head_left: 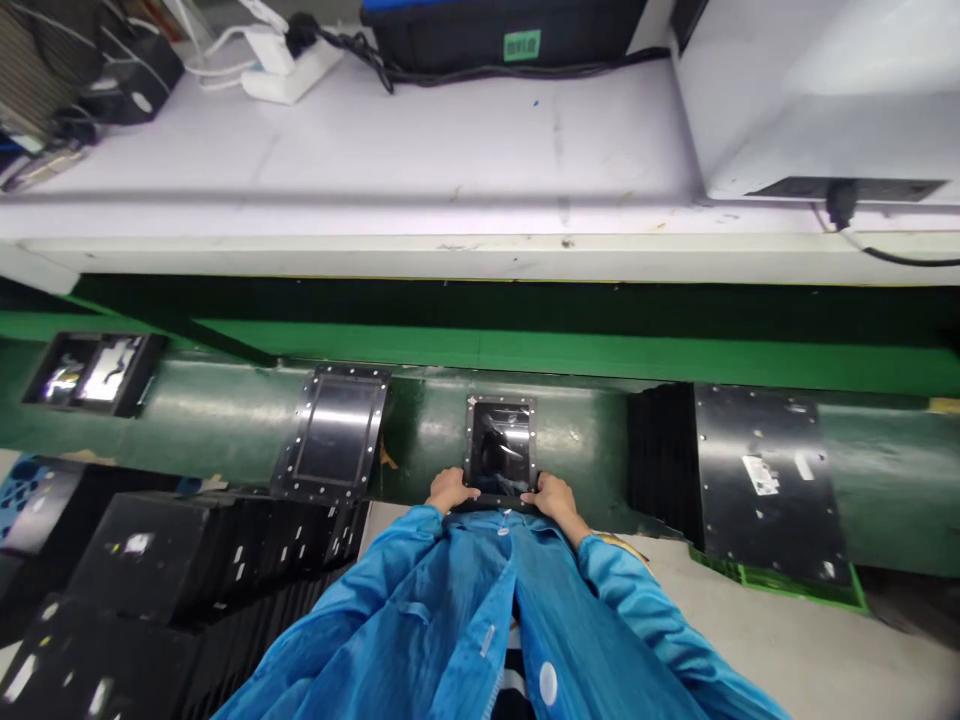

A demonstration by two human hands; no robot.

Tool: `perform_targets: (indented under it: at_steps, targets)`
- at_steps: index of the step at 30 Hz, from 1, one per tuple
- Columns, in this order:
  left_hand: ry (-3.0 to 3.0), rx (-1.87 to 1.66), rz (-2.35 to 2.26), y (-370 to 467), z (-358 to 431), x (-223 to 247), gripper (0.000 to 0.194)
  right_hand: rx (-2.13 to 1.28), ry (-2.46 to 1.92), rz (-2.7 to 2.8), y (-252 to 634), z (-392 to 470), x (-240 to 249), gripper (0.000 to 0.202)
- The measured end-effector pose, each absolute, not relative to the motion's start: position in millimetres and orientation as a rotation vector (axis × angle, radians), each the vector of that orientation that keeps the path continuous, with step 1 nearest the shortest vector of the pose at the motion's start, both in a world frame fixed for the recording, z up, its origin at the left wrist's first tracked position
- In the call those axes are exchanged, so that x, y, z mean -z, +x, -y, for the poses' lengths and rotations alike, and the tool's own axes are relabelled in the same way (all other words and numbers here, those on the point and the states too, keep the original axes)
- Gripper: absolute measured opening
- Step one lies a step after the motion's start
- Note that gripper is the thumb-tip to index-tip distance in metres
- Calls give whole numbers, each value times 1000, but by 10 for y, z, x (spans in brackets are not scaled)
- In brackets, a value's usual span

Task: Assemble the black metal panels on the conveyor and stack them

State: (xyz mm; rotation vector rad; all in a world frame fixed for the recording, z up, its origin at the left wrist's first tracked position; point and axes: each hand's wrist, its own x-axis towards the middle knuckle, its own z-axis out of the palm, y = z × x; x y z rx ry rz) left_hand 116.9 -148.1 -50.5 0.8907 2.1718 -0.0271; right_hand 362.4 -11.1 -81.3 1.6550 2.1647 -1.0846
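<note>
Both hands, left hand (448,489) and right hand (553,495), clasp the near edge of a small black rectangular glossy tray (500,446) lying on the green conveyor belt (600,430). A larger black plate (334,432) lies at nine o'clock.

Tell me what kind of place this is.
Likely a factory assembly line: a green conveyor belt carries black trays, more trays are stacked alongside, and the person wears a blue cleanroom-style smock.
</note>
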Motion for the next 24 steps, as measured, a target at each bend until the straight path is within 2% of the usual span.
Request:
perform_targets:
  at_steps: [3,16,24]
  targets:
    - [864,111,-2148,1152,1381,462,48,1069,1670,-2108,3639,79,775,34]
    - [868,196,-2064,1138,1297,547,40,1197,1900,-1935,3709,213,845,31]
    - [918,220,-2086,1195,1314,441,47,1188,1864,-1958,3700,229,725,28]
